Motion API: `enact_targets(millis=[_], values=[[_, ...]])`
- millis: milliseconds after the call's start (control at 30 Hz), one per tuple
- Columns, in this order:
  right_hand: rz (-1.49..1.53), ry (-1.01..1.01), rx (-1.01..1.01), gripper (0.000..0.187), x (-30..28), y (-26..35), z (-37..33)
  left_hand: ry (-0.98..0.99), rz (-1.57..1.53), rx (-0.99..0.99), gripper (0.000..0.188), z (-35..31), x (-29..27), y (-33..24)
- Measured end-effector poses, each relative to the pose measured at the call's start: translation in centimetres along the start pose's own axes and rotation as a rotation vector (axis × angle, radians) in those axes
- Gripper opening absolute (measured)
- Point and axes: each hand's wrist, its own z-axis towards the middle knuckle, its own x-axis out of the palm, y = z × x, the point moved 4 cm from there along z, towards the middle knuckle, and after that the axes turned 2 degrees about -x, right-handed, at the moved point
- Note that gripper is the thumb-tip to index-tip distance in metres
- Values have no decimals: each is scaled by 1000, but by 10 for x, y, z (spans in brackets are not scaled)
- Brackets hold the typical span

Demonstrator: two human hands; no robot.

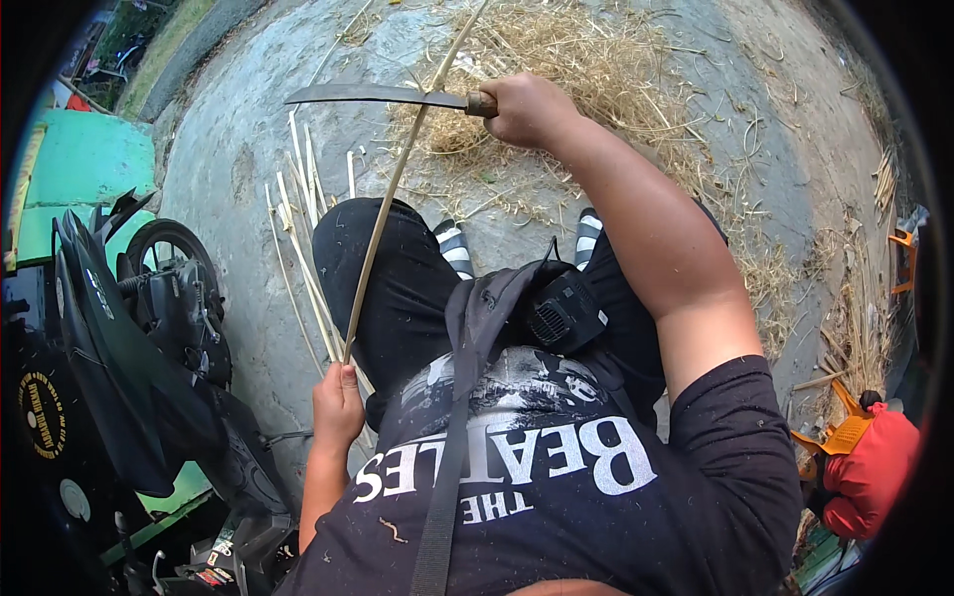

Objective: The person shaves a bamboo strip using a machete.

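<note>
My right hand is wrapped round the wooden handle of a machete, whose long dark blade points left. Beyond my knees the blade crosses a long, thin bamboo strip and appears to touch it. That strip slants up past my left knee toward the far edge of the view. Its near end is gripped in my left hand, with the thumb pressed along it. The strip's far tip runs out of the picture.
Several pale bamboo strips lie beside my left leg. Curly shavings are heaped on the concrete ground ahead. A black motorcycle stands at the left. At the right is a person in red by an orange chair.
</note>
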Motion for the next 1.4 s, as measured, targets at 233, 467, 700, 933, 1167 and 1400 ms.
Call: enact_targets(millis=[233,467,700,933,1167,1400], values=[[-176,-25,-225,12,-5,6,-3,4,37,-34,54,-10,3,19],[-97,-68,-1,16,-17,2,-6,54,-104,-52,55,-9,-3,18],[-43,-65,-68,14,-4,-16,9,6,-67,20,52,-28,-5,43],[-152,-64,-210,13,-15,15,-2,-18,-48,9,56,-27,-7,49],[62,-109,126,23,-11,-43,15,-6,1,-14,55,-31,-19,57],[-105,-108,-89,21,-27,-1,-1,23,-10,-56,54,-36,-16,66]])
